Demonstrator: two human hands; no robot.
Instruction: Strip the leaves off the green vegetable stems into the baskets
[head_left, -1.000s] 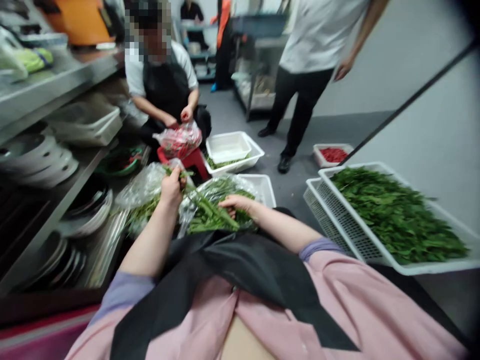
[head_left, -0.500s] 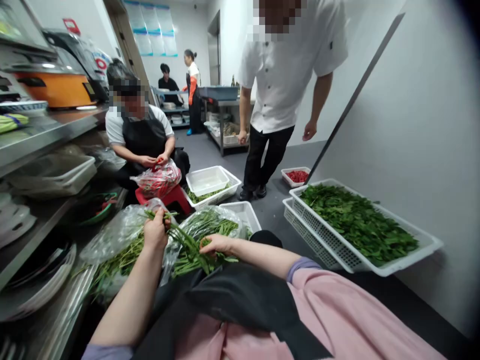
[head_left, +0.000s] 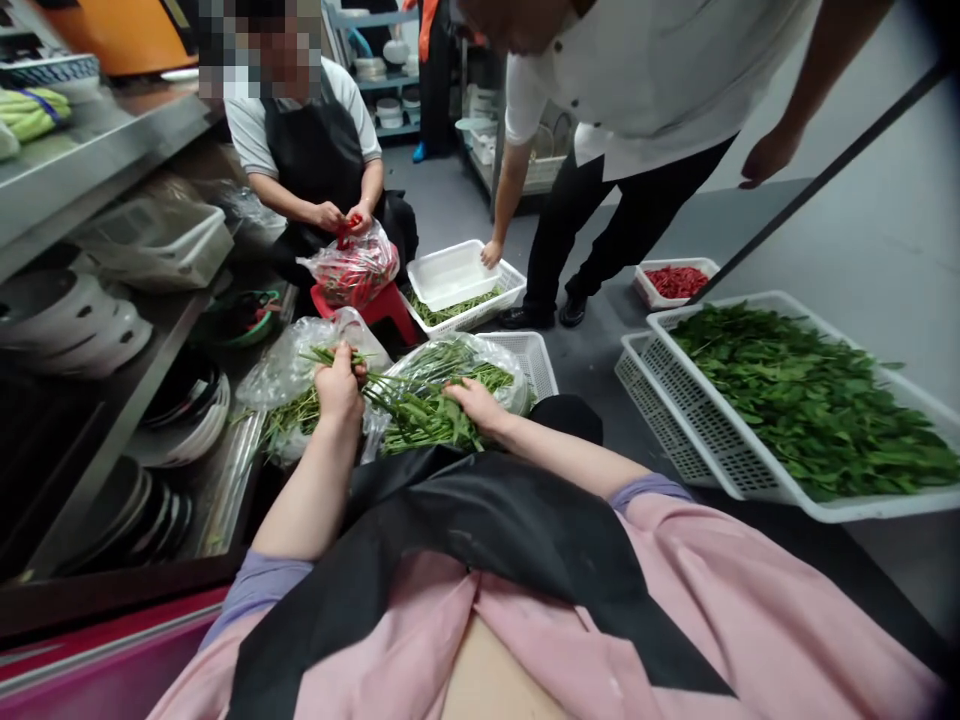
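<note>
The person's left hand (head_left: 339, 388) is closed in a tight fist around a bunch of long green stems (head_left: 330, 355), which fan out to either side of it. Their right hand (head_left: 477, 404) lies open, its fingers lightly curled and resting on a heap of leafy greens (head_left: 424, 425) without any clear grip. The heap sits in a clear plastic bag (head_left: 480, 365) just beyond the person's lap, and a second clear plastic bag (head_left: 296, 375), also holding greens, lies beside it on the left. A white plastic basket (head_left: 529, 360) shows behind the bags.

To the right, two stacked white perforated crates (head_left: 712, 440) carry a thick layer of green leaves (head_left: 810, 400); farther off is a small white tray (head_left: 641, 277) of red chillies (head_left: 675, 282). At the far left, a seated co-worker (head_left: 315, 150) in a black apron works with both hands over a bag of red chillies (head_left: 352, 265) perched on a red stool (head_left: 371, 312). A standing co-worker (head_left: 622, 110) bends forward — one hand (head_left: 491, 253) low, near a white tub (head_left: 450, 275) set in a white basket of greens (head_left: 450, 310). Steel shelves (head_left: 97, 170) holding stacked white plates (head_left: 75, 320) line the left side.
</note>
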